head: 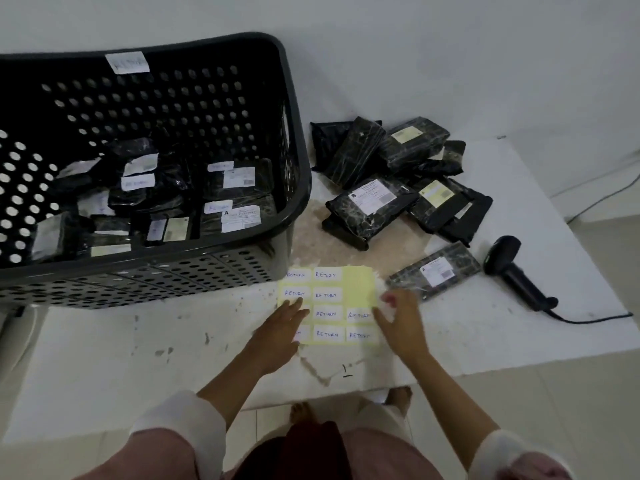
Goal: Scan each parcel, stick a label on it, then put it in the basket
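A yellow sheet of white "RETURN" labels (360,289) lies flat on the white table, in front of the basket. My left hand (280,334) presses the sheet's left side with straight fingers. At the sheet's right edge, my right hand (401,327) pinches a white label (387,300) at its fingertips; the hand is blurred. Just right of the sheet lies a single black parcel (433,271) with a white address label facing up. A pile of black parcels (374,206) lies behind it. The dark perforated basket (301,188) at the left holds several labelled parcels.
A black handheld scanner (516,275) lies on the table at the right, and its cable runs off the right edge. The stained white table (138,341) ends close to my body. A pale wall stands behind the basket and the parcels.
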